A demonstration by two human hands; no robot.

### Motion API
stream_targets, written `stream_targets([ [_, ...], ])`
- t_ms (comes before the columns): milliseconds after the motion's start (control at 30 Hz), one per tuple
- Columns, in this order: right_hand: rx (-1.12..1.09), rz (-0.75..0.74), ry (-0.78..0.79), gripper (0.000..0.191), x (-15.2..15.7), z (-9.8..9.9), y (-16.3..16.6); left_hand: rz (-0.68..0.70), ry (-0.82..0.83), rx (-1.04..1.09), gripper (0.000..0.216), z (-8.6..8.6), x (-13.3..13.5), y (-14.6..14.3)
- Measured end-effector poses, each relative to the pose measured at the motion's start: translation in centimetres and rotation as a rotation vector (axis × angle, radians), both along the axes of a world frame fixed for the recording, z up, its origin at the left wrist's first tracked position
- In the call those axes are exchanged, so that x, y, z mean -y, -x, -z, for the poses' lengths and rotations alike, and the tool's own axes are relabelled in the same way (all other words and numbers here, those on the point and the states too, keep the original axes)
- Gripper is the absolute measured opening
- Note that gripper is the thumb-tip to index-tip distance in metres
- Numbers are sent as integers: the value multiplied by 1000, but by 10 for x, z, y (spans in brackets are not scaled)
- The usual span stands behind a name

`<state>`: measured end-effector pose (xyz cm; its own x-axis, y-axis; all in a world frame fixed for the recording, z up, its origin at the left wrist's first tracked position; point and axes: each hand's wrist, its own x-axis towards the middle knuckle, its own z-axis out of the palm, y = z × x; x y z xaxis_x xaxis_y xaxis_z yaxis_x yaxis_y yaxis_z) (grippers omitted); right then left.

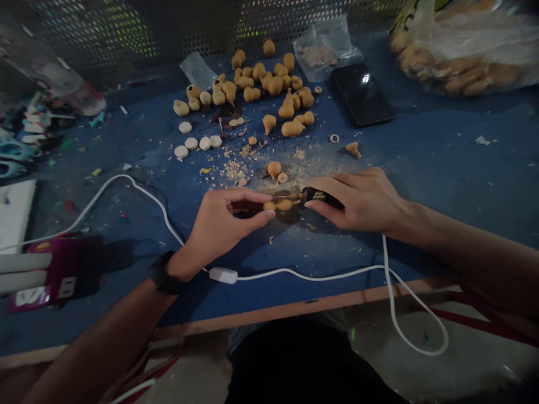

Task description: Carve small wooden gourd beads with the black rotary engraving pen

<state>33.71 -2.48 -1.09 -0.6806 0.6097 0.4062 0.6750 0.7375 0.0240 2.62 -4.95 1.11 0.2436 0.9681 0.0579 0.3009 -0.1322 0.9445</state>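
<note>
Between the thumb and fingers of my left hand [233, 216] is a small tan gourd [284, 205], pinched at one end just above the blue table. My right hand [357, 201] is closed around a black rotary tool [322, 196] with a white cord behind it. The tool's thin tip lies along the gourd's upper side; whether it touches is hard to make out. Just beyond them sit a round gourd piece [274, 169] and a cut ring [282, 178], with pale shavings [234, 171] to the left.
Many small gourds [273, 84] cluster at the back, with white discs [205, 143] and tool bits nearby. A black phone [362, 95] and bagged gourds [471, 67] lie right. The white cord [290, 272] runs along the front edge; a purple box [63, 275] stands left.
</note>
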Motion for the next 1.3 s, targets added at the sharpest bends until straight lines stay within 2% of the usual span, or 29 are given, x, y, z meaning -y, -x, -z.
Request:
stream_targets([
  [300, 11, 9, 45, 50, -1, 0, -1, 9, 7, -16, 24, 0, 0, 2],
  [733, -9, -9, -34, 53, 0, 0, 0, 8, 13, 15, 18, -3, 0, 0],
  [1033, 3, 22, 45, 51, 0, 1, 0, 1, 2, -2, 19, -3, 0, -1],
  [1300, 0, 15, 9, 56, 1, 0, 1, -4, 22, -5, 19, -5, 0, -1],
])
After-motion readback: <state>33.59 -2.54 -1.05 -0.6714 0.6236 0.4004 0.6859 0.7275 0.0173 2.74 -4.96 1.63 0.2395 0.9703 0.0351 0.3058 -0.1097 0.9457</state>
